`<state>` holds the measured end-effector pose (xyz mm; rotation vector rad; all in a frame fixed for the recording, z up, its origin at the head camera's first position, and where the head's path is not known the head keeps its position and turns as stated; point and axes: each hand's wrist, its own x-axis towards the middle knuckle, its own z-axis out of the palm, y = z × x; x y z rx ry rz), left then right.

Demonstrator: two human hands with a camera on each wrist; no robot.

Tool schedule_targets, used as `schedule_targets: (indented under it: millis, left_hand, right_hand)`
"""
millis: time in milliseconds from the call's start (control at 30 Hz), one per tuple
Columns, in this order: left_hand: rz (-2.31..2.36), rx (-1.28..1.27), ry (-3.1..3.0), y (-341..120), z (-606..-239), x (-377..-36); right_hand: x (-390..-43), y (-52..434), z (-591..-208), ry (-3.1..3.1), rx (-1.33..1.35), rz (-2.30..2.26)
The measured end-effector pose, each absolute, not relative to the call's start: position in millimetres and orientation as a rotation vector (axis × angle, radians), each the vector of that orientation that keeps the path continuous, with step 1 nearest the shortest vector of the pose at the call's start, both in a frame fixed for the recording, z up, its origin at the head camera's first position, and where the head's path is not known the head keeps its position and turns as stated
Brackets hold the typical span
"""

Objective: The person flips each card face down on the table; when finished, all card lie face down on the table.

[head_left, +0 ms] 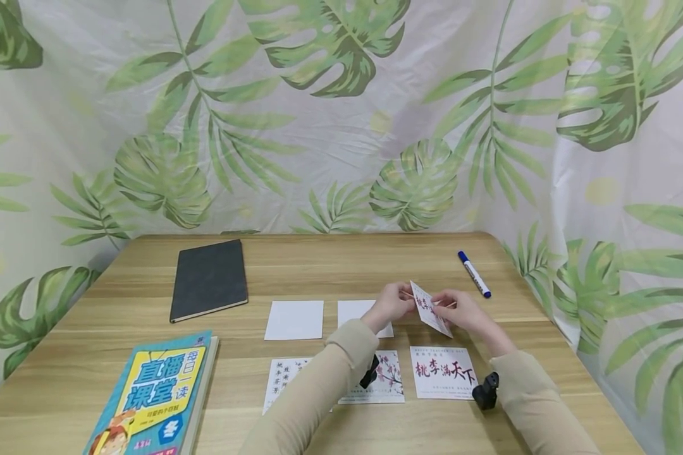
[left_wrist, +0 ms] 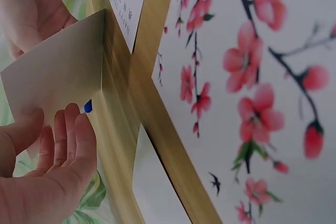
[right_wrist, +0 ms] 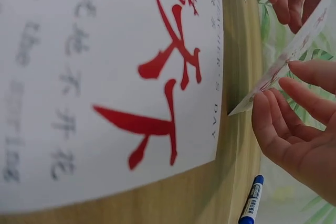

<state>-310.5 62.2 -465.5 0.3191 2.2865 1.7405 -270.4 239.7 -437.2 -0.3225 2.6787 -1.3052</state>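
A printed white card [head_left: 430, 311] with red characters is held tilted above the table between both hands. My left hand [head_left: 393, 304] grips it from the left; the left wrist view shows the thumb and curled fingers [left_wrist: 73, 135] at its plain back. From the right, my right hand [head_left: 465, 311] pinches the card, its fingertips against the printed face in the right wrist view. Below lies a matching card [head_left: 444, 373] with red characters. Beside it are a blossom card [head_left: 389, 377] and a card with black characters [head_left: 279, 379], both partly covered by the left arm.
Two blank white cards [head_left: 294, 320] lie in the back row, the right one [head_left: 350, 309] partly behind the left hand. A black notebook [head_left: 209, 280] and a teal book [head_left: 153, 395] lie to the left. A blue-capped marker [head_left: 474, 274] lies at the back right.
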Motion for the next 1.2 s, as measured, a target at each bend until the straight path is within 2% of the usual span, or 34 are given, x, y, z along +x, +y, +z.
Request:
schedule_targets:
  millis: [67,200,667,1200]
  left_hand:
    - [1.731,0.302,2.290,59,-441,-291]
    - [1.716,0.328,2.312,57,-426,-277]
    - [1.587,0.364,2.350,58,-425,-274]
    - [1.485,0.446,2.397,55,-431,-272]
  right_hand:
    - [-270,239,-437,2.674,-0.323,-1.332]
    - [-270,237,-437,2.643,-0.316,-1.399]
    - [-267,233,-424,2.344,-0.104,-1.611]
    - [-262,252,-411,2.177,-0.159,-1.817]
